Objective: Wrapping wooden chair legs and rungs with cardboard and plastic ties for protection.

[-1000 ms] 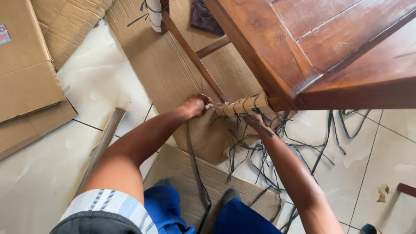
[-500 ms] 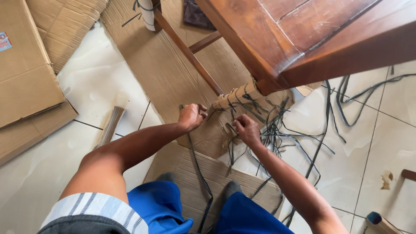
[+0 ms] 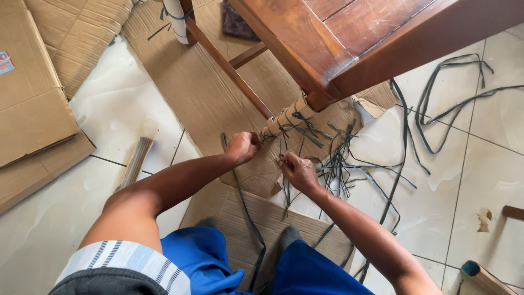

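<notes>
A wooden table [image 3: 349, 38] stands over me, and its near leg is wrapped in cardboard [image 3: 288, 117] tied with black plastic straps. My left hand [image 3: 243, 146] is closed on a black strap [image 3: 240, 191] that runs down past my knees, just left of the leg's foot. My right hand [image 3: 297, 170] grips other loose straps [image 3: 284, 188] below the wrapped leg. Both hands sit a little apart, close to the leg's lower end.
Flattened cardboard sheets [image 3: 207, 93] cover the tiled floor under the table. Folded boxes [image 3: 33, 98] lie at the left. A tangle of cut black straps [image 3: 436, 104] spreads to the right. A wooden slat [image 3: 134, 164] lies left of my arm.
My right hand has moved down from the wrapped leg and taken hold of loose straps. My left hand stayed by the leg, pulling a strap. The view shifted so the table sits higher.
</notes>
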